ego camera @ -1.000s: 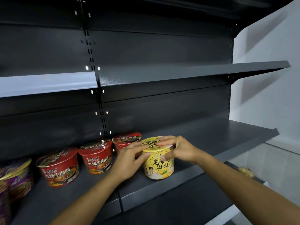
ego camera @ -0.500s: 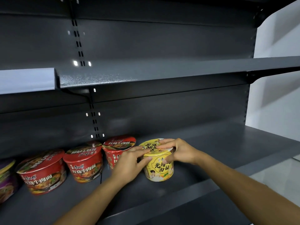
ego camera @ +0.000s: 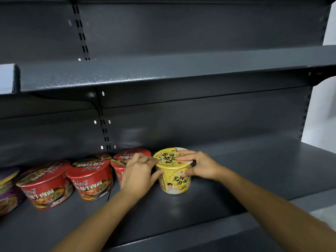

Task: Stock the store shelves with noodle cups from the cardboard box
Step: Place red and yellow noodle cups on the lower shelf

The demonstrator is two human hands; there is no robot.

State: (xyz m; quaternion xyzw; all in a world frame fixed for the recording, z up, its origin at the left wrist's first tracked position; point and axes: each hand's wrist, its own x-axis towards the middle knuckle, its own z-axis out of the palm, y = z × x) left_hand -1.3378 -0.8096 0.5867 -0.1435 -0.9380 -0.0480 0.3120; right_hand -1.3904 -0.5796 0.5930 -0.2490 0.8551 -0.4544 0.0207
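At the far left edge, a purple noodle bowl with a yellow-rimmed lid (ego camera: 7, 190) is sitting on the dark grey metal lower shelf (ego camera: 254, 170), partly cut off by the frame. Just to its right, three noodle bowls with printed foil lids are standing in a row that is running rightward and toward the back panel: the first red noodle bowl (ego camera: 45, 186), the second red noodle bowl (ego camera: 91, 177) just beside it, and the third red noodle bowl (ego camera: 125, 157), whose front your arm is partly covering. Behind the second and third, a black slotted upright (ego camera: 104, 128) is running up the back panel to the dark grey metal upper shelf (ego camera: 163, 73). Your left hand (ego camera: 138, 173) is curling round the left side of the yellow noodle cup with black lettering (ego camera: 174, 171), with the thumb pressing on its wall and the fingertips reaching the lid's rim. The yellow noodle cup is standing upright on the lower shelf, just right of the third red noodle bowl; whether the two are touching cannot be told, since your left hand is hiding the gap. Your right hand (ego camera: 198, 166) is gripping the cup from the other side, fingers lying across the lid and thumb pressing on the front wall. Past it, the lower shelf is stretching to a white wall (ego camera: 323, 115) at the right edge.
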